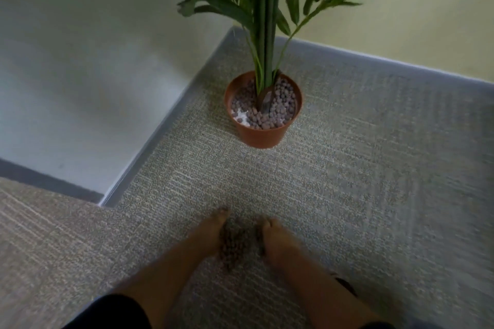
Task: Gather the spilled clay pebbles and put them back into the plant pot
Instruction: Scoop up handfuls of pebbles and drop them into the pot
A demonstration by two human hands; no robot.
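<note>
Landmark is the plant pot [263,125], terracotta, upright on the grey carpet [374,168], with green stems rising straight up out of its middle. From the far left I see a white wall [66,75] with a grey skirting strip [149,147] running diagonally toward the pot's left side.

Well in front of the pot, my left hand [207,234] lies edge-on to the carpet, fingers straight and together, palm turned in against the spilled clay pebbles [235,246]. It presses on them and is not curled round them.

The spilled pebbles form one narrow heap between both hands. The heap's long axis runs toward the pot and back toward me, and the near end tapers to a thin tail. More pebbles [270,107] fill the pot around the stems, with a white patch at the pot's front left.

My right hand [278,240] walls the heap's other side. Fingers look bent at the tips against the pebbles, but blur hides whether any are gripped.
</note>
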